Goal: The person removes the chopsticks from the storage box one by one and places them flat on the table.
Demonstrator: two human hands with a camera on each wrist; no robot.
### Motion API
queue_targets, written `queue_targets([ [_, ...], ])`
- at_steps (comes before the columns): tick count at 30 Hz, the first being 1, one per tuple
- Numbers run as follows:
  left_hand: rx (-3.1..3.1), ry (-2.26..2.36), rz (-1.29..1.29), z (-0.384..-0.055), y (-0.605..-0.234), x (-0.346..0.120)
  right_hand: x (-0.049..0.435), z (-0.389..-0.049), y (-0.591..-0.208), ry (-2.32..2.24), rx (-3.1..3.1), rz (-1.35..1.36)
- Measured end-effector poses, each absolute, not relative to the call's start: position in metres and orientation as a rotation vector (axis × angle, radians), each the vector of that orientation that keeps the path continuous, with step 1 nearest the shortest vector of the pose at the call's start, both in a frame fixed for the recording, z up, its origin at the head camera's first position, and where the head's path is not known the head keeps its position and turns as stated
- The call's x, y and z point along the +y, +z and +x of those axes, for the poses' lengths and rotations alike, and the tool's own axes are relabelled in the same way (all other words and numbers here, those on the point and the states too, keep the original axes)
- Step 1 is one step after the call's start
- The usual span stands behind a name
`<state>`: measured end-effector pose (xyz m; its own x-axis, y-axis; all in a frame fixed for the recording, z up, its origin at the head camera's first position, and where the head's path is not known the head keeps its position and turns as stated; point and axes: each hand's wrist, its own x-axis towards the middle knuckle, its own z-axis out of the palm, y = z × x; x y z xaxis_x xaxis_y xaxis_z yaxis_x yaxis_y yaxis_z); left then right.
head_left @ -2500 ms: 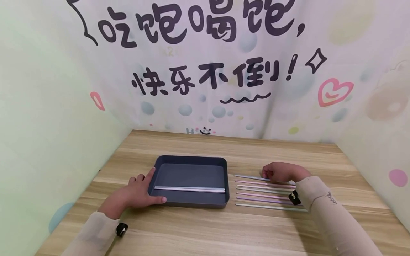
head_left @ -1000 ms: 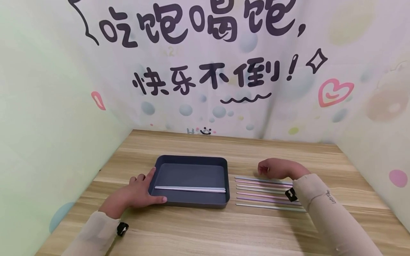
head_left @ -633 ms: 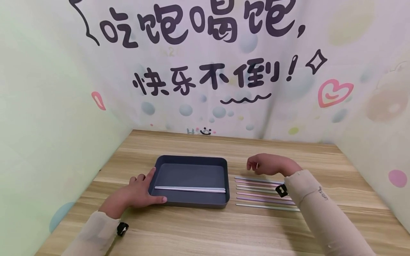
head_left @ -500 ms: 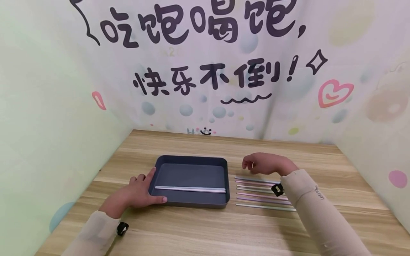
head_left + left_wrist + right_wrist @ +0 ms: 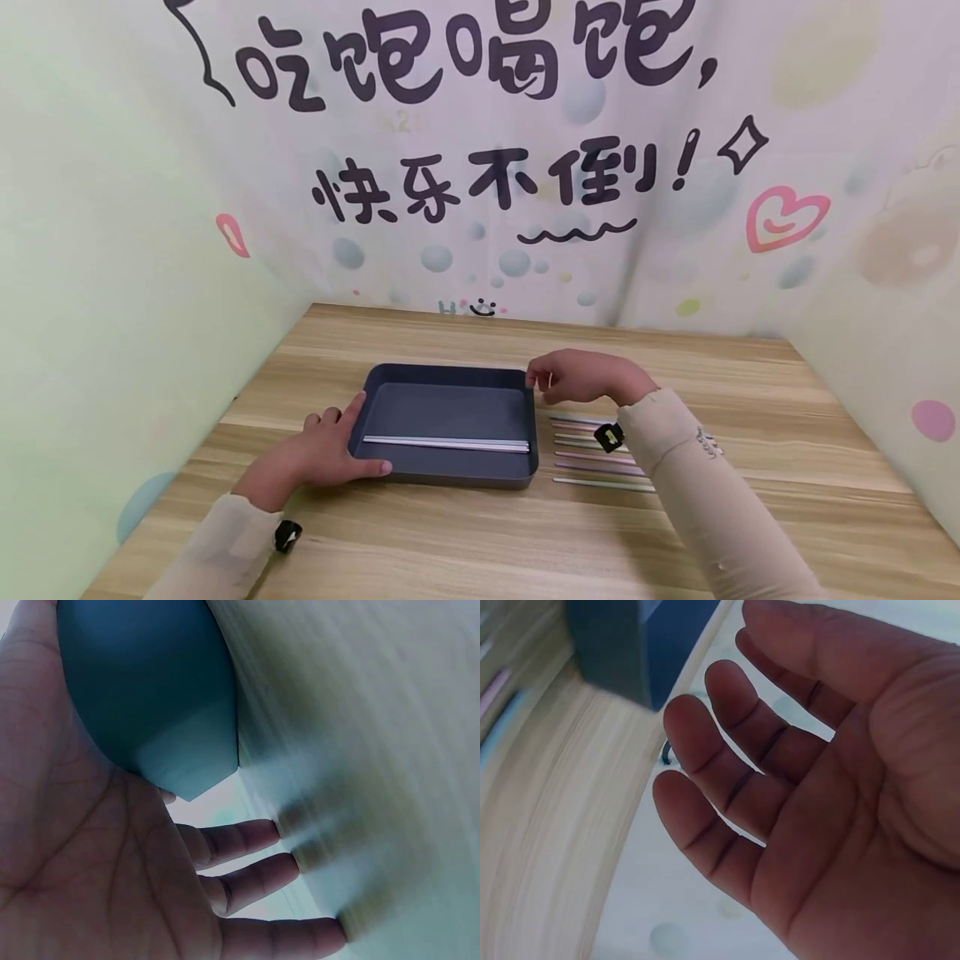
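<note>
A dark grey rectangular tray lies flat on the wooden table, with a few pale chopsticks side by side near its front. My left hand rests against the tray's left side, thumb at the front rim; in the left wrist view its fingers stretch to the tabletop beside the tray's corner. My right hand is at the tray's back right corner. Its fingers bend loosely and hold nothing. Right of the tray, several coloured chopsticks lie in a row, their right ends partly under the forearm.
A wooden table carries everything. Light walls stand on both sides, and a printed cloth with dark lettering hangs behind the table's back edge. Black straps sit at both cuffs.
My right hand has risen from the back of the chopstick row and moved left to the tray's back right corner, its fingers empty. The left hand and the tray have stayed in place.
</note>
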<state>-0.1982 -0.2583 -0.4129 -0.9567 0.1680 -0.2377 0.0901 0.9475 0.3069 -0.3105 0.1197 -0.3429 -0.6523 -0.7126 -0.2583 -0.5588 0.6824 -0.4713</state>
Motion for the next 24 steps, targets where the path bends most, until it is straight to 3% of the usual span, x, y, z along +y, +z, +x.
queue_targets([
  [24,2.84,0.408,0.184,-0.2,-0.415,-0.259,0.039,-0.3,-0.356,-0.486,2.379,-1.099],
])
